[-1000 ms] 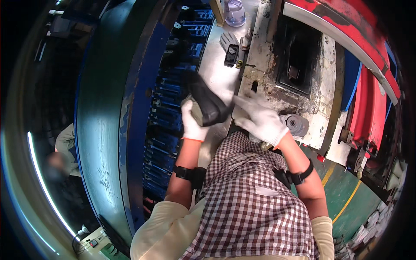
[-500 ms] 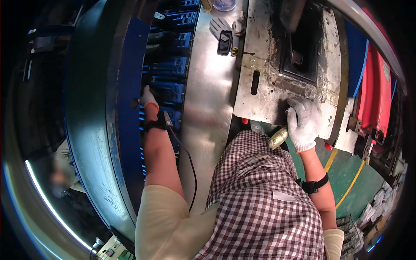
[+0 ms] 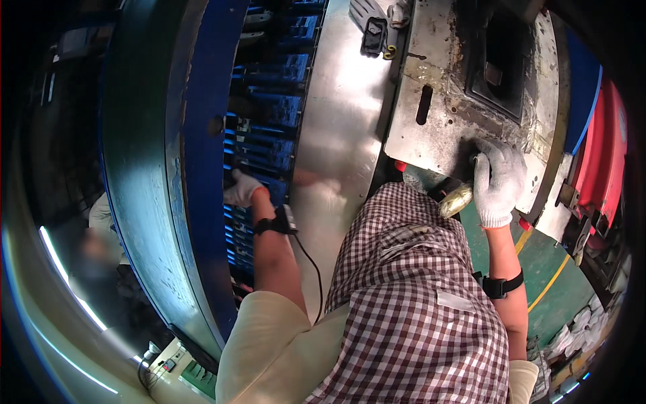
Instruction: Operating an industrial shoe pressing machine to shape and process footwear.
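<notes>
There goes the black shoe-like piece, out of sight now, as the left hand (image 3: 243, 188) sits nearer along the blue rack (image 3: 277, 108), fingertips hidden by the blue panel (image 3: 202, 182), grip impossible to tell, while the right hand (image 3: 501, 176) rests loosely curled on the metal machine top (image 3: 416, 140), any hold hidden, beside a yellowish handle (image 3: 456, 200).

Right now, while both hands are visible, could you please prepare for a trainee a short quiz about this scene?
1. Which of the person's hands is nearer to the blue slats?
2. True or false: the apron is plain green.
3. Choose one. Beside the black item on the steel strip lies: a) a red cup; b) a grey glove; c) a hammer.

Key:
1. The left hand.
2. False; it has brown and white checks.
3. b
</notes>
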`<state>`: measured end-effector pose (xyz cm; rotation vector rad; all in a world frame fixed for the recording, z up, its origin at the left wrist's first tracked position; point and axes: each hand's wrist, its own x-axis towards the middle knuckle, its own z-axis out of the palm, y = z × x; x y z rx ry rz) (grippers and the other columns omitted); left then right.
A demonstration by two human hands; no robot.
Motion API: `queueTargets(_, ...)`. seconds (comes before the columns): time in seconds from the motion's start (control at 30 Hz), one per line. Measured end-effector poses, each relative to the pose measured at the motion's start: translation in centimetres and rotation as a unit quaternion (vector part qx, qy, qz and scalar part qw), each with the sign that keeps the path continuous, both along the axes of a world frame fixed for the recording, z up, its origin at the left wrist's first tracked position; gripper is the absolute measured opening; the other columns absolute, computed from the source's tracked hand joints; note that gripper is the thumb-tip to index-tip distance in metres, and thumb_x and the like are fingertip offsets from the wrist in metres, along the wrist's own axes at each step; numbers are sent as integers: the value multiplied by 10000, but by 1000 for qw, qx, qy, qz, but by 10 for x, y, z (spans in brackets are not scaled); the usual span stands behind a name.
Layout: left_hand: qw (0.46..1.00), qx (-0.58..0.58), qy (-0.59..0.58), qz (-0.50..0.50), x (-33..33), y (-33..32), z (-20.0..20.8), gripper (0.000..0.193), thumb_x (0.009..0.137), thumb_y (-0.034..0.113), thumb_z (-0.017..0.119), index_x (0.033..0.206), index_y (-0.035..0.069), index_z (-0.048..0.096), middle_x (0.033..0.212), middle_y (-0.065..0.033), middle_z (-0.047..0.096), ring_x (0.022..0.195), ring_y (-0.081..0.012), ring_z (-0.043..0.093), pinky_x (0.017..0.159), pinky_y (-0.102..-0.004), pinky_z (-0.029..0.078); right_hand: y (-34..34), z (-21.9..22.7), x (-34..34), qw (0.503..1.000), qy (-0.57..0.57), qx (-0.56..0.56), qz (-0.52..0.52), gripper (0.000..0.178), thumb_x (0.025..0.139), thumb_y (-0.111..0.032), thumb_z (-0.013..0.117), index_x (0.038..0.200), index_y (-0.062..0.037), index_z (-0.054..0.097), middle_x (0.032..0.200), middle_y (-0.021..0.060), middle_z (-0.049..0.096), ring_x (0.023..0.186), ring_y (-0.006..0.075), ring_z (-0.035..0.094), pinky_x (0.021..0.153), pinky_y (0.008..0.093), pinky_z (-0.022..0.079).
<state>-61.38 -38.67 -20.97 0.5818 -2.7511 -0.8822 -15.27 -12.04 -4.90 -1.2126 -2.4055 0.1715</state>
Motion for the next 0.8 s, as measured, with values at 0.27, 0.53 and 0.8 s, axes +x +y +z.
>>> queueTargets(0.27,809,489,-326,8,-136,-131,-59,463,912,643,601,1079,236,747,1152,-3,736,1093,-278,647,907,-551,477,-2,7,-8,999,23,-39,-10,160,897,-146,691,1039,-107,755,1003,84,738,959,304,680,973,453,496)
queueTargets(0.53,716,644,-269,-23,-35,-134,-22,405,897,285,676,1216,36,684,1228,-134,713,1195,-315,662,1001,-502,588,-2,2,2,999,37,-16,-12,155,879,-188,704,1011,-124,754,969,70,717,953,299,675,949,461,490)
queueTargets(0.8,577,700,-404,-119,140,-22,76,864,728,212,726,1515,-19,457,1502,-216,541,1398,-407,518,1203,-556,415,-11,11,-19,982,139,-59,110,176,900,-208,671,1031,-117,745,1154,78,734,1100,285,668,974,421,503)
